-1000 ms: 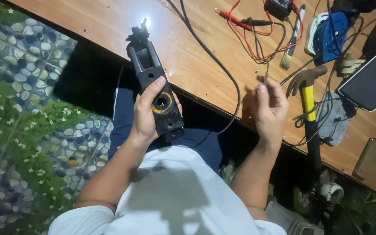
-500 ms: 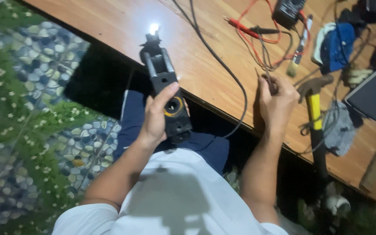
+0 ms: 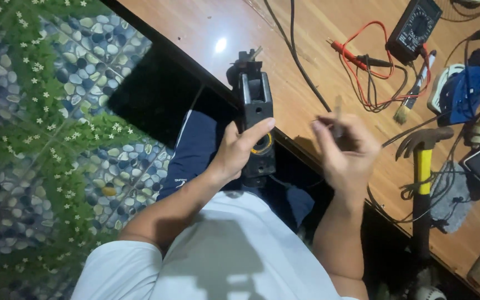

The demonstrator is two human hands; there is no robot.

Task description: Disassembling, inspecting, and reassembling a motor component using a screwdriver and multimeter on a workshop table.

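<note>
**Black tool body held off the bench edge, thin part pinched in a blurred hand**

Black power-tool body (image 3: 256, 125) with a yellow ring sits gripped in the left hand (image 3: 237, 153), fingers wrapped round its lower half, thumb up along the side. Its nose points to 12 o'clock and reaches just over the edge of the wooden table (image 3: 206, 28); the rest hangs over the lap. Right hand (image 3: 348, 150), at 3 o'clock of the tool, is closed narrow on a thin pale piece, maybe a small rod or screw (image 3: 337, 119); motion blur, exact kind unclear.

Risks, judged: the small piece is held only by fingertips, so a slip likely drops it to the dark gap under the table, hard to find. One-handed hold on the tool is unsupported; a twist could tip it off the lap. Black cable (image 3: 301, 66) runs close at 1 o'clock and could snag the moving hand. Hammer (image 3: 422, 166) lies over the table edge at 4 o'clock; an elbow knock may send it down. Multimeter (image 3: 415, 25) leads tangle at 2 o'clock.
</note>
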